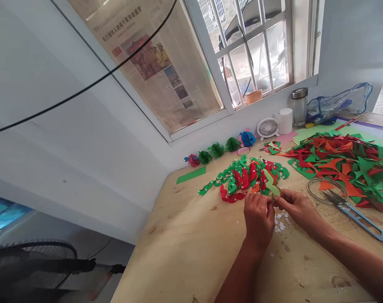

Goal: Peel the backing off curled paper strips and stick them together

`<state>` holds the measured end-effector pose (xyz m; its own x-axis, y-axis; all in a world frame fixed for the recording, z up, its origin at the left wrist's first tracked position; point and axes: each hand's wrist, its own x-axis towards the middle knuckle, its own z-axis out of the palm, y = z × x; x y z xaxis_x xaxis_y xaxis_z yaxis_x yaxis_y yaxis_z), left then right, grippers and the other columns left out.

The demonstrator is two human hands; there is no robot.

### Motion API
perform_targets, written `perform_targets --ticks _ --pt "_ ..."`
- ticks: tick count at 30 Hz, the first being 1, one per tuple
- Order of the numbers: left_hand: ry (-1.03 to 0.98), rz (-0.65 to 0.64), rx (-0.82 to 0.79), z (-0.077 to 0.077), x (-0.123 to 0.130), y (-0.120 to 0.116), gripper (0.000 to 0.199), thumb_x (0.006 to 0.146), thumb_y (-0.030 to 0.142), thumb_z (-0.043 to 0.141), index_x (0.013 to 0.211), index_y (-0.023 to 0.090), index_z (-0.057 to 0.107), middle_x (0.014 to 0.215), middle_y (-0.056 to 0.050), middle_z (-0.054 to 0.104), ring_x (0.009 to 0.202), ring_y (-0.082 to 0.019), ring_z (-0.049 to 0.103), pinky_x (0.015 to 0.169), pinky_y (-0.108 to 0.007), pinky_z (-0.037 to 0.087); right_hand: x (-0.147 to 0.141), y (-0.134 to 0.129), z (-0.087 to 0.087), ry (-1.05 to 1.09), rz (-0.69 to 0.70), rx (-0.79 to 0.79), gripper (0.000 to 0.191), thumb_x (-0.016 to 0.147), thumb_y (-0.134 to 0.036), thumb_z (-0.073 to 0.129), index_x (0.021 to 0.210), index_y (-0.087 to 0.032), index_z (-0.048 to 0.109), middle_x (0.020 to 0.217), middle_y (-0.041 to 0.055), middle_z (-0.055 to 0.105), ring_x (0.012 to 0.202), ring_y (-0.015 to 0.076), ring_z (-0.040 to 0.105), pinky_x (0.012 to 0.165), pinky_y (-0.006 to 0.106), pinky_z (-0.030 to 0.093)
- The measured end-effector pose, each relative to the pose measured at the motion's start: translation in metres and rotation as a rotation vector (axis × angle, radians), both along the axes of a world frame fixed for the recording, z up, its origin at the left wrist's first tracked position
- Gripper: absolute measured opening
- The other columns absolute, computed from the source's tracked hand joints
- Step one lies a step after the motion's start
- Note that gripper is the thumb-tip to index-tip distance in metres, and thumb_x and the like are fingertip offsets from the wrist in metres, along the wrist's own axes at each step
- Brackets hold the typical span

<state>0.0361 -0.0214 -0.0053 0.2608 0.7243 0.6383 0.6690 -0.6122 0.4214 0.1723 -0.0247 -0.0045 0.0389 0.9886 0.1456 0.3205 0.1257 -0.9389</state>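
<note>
Both hands meet over the middle of the wooden table, fingertips almost touching. My right hand (pixel 300 208) pinches a wavy paper cutout (pixel 270 182), light green with a red and dark green edge, at its lower end. Curled in beside it, my left hand (pixel 258 214) has its fingers closed at the same end of the cutout; the exact grip is hidden. Just beyond lies a heap of red and green wavy paper strips (pixel 241 179) dotted with small white squares. Small white paper bits (pixel 280 223) are scattered below my right hand.
To the right is a big pile of red, orange and green paper scraps (pixel 352 164). Thread snips (pixel 361 216) lie by a roll of tape (pixel 326 189). Along the wall stand folded paper ornaments (pixel 216 150), a small white fan (pixel 267 127) and a glass jar (pixel 299 107).
</note>
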Motion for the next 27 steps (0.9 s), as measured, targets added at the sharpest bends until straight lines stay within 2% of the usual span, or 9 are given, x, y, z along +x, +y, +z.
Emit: perform_targets --ticks 7,11,17,27 --pt "-0.149 0.024 -0.161 0.0052 -0.0014 -0.0007 0.011 0.073 0.007 0.059 0.073 0.018 0.059 0.072 -0.002 0.063 0.076 -0.017 0.058 0.072 -0.03 0.044 0.0019 0.0 -0.0009 -0.011 -0.034 0.007 0.028 0.077 -0.041 0.053 0.063 -0.019 0.063 0.054 -0.0002 0.061 0.049 0.0142 0.051 0.045 0.024 0.038" --pt "-0.179 0.016 -0.212 0.0047 -0.0009 0.0001 0.007 0.073 0.011 0.062 0.073 0.018 0.061 0.073 -0.002 0.064 0.076 -0.018 0.059 0.074 -0.031 0.045 0.0014 -0.0003 0.0007 0.012 -0.039 0.023 0.028 0.076 -0.042 0.054 0.063 -0.02 0.064 0.053 -0.0001 0.06 0.052 0.0166 0.055 0.045 0.025 0.039" --pt "-0.197 0.043 -0.225 0.0023 -0.0005 0.001 0.005 0.073 0.012 0.063 0.073 0.017 0.062 0.072 -0.002 0.065 0.077 -0.017 0.058 0.074 -0.031 0.045 -0.0001 -0.0018 0.0033 -0.03 -0.04 0.026 0.025 0.077 -0.04 0.054 0.067 -0.019 0.064 0.058 0.0005 0.063 0.056 0.0168 0.056 0.048 0.025 0.039" --pt "-0.198 0.084 -0.249 0.0041 0.0001 0.0009 0.005 0.074 0.014 0.062 0.071 0.017 0.063 0.073 -0.003 0.066 0.077 -0.017 0.059 0.074 -0.031 0.045 -0.0018 -0.0042 0.0066 -0.116 -0.08 0.028 0.027 0.077 -0.04 0.054 0.063 -0.02 0.063 0.053 -0.0014 0.06 0.048 0.0136 0.051 0.043 0.024 0.033"
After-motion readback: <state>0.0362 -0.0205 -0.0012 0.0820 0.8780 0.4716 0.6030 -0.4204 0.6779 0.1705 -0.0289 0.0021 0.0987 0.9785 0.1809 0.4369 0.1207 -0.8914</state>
